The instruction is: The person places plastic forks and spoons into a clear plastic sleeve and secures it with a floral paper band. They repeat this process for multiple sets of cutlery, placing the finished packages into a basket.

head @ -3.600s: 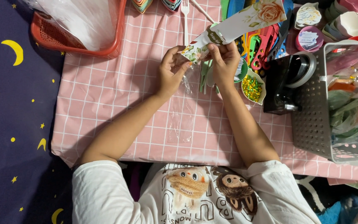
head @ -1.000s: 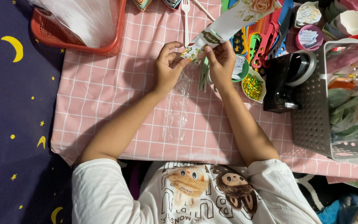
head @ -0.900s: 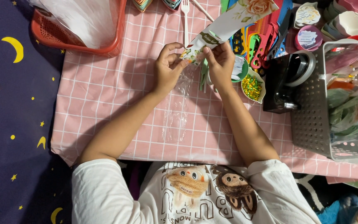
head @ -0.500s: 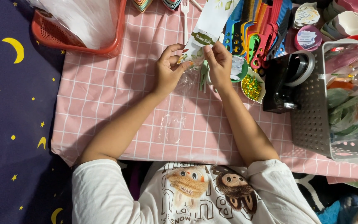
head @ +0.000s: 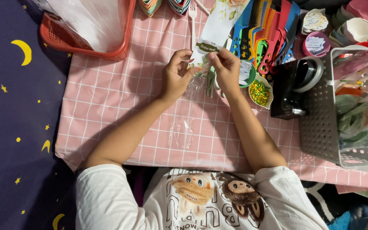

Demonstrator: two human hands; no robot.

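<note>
Clear crinkly plastic bunches between both hands: the left hand [head: 176,76] curls its fingers around the lower end of a cellophane-wrapped packet [head: 211,40], and the right hand [head: 225,69] pinches it from the other side at the dark oval label, thumb and forefinger pressed together. The packet is held just above the pink checked tablecloth [head: 120,102], near its far edge. Its white floral header card runs away from the person, long axis now nearly straight up the table with only a slight lean to the right; a few seconds ago it lay much flatter, slanting far out to the right over the combs. Beside the right hand lies a fan of bright plastic combs [head: 265,30], toothed and glossy, and a small dish of green and gold sequins [head: 259,91]. Farther left sits a red mesh basket [head: 81,44]; a perforated grey bin [head: 320,119] stands at the right.
</note>
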